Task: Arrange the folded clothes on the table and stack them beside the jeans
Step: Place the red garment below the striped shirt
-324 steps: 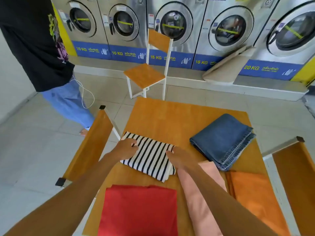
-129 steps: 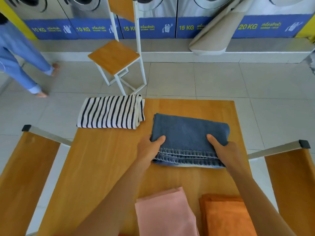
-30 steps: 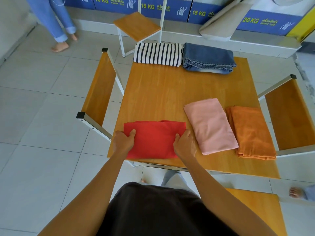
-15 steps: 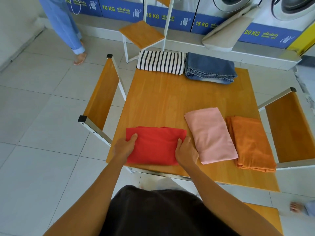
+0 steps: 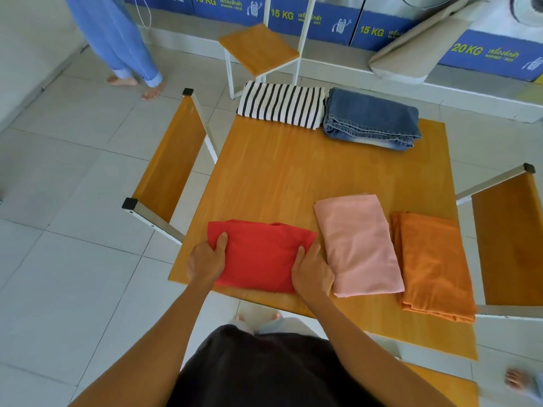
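Two hands hold the red cloth (image 5: 258,255) at the bench's (image 5: 293,177) near edge: left hand (image 5: 205,261) grips its left end, right hand (image 5: 311,273) its right end. Its long side runs left to right. At twelve o'clock lies the striped cloth (image 5: 280,105), touching the jeans (image 5: 371,118).

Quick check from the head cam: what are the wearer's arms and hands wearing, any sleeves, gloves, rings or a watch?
Both forearms are bare up to the frame edge: no sleeves show. The left hand and right hand wear no gloves, and no rings, watch or wristband are visible. The fingers are uncovered. Below the arms only a dark top shows.
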